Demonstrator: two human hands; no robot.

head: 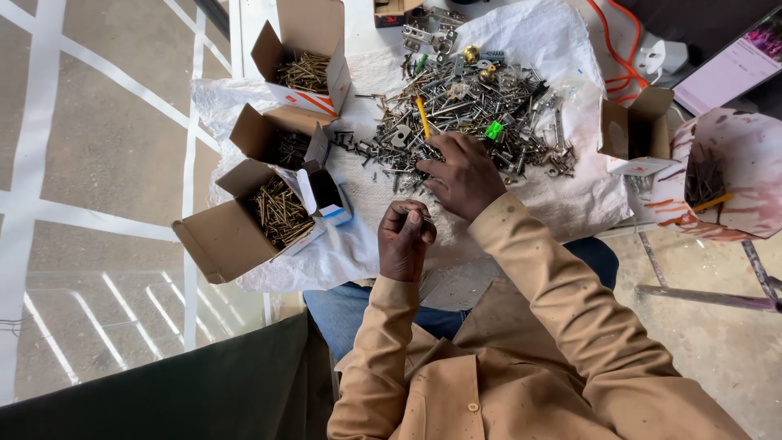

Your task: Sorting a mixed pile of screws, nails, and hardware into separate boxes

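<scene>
- A white woven sheet [570, 208] covers the table, its edges rumpled and hanging over the near side.
- A heap of mixed screws and metal fittings [476, 110] sprawls across the middle of the sheet (a yellow plug, a green one and a few brass bits show among the grey).
- Three open cardboard boxes stand at the sheet's left edge: the nearest box [244, 220] and the farthest box [305, 57] hold brass-coloured screws, the middle box [273, 138] darker ones.
- Another small open box [635, 130] sits at the sheet's right side.
- The right hand [460, 175] rests palm down on the heap's near edge, fingers curled into the hardware.
- The left hand [405, 242] hovers just below it, fingertips pinched on a small screw [425, 218], clear of the pile.
</scene>
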